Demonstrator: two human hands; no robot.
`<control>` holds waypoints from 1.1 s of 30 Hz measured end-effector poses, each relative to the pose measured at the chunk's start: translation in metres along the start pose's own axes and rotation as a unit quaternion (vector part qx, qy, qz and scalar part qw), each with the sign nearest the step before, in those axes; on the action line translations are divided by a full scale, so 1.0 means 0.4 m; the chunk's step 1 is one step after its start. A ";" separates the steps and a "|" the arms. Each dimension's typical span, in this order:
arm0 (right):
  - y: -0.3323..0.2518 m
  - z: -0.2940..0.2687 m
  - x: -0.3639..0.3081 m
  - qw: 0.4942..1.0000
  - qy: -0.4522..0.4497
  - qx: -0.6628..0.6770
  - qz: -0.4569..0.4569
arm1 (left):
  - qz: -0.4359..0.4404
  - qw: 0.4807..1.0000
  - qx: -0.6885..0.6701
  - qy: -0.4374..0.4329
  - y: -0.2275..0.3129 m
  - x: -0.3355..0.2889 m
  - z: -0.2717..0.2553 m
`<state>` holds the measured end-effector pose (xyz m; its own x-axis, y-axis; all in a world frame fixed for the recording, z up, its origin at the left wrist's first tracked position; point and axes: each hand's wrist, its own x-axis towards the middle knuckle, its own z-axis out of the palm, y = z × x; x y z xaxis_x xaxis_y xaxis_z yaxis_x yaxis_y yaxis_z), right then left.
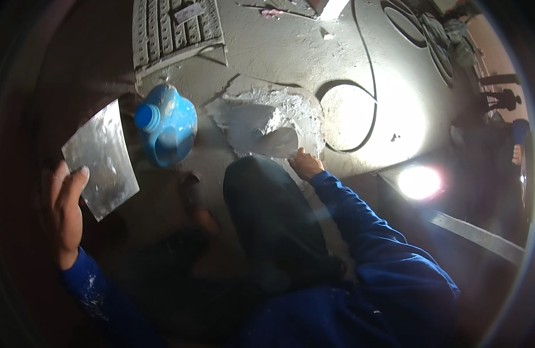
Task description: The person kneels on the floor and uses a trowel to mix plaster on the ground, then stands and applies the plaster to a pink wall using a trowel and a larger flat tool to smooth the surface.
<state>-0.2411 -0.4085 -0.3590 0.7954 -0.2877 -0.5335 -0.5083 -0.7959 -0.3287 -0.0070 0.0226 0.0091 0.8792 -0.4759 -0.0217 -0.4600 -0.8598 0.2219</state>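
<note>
My left hand (67,211) grips a thin, roughly rectangular metal sheet (102,162) by its near left edge, thumb on the face turned toward me. The sheet is smeared and held tilted in the air. My right hand (306,165) is closed at the near end of a grey, rounded blade that looks like a trowel (282,141); its handle is hidden in my fingers. That blade rests in a spread of wet grey plaster (232,119) on a flat board or sheet on the floor, just beyond my knee (258,185).
A blue plastic jug (183,119) with a cut-out side lies left of the plaster. Behind it stands a perforated metal step (180,35). A black cable (373,75) loops at the right, near a glaring lamp (419,182). Another person's hand (517,154) shows at the far right.
</note>
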 end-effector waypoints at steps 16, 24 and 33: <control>-0.034 -0.123 0.027 0.997 -0.022 -0.048 -0.064 | 0.090 0.992 0.086 0.002 -0.010 0.000 0.017; -0.037 -0.035 0.097 0.997 -0.036 0.013 0.069 | 0.133 0.985 0.092 0.053 0.003 0.002 0.018; -0.095 -0.061 0.151 0.997 0.032 -0.010 -0.067 | 0.172 0.977 0.122 0.021 0.018 0.012 0.037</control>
<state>-0.1658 -0.4086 -0.3596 0.8755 -0.2116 -0.4345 -0.3903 -0.8398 -0.3774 -0.0080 0.0113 -0.0039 0.6700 -0.7404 0.0541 -0.7401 -0.6718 -0.0295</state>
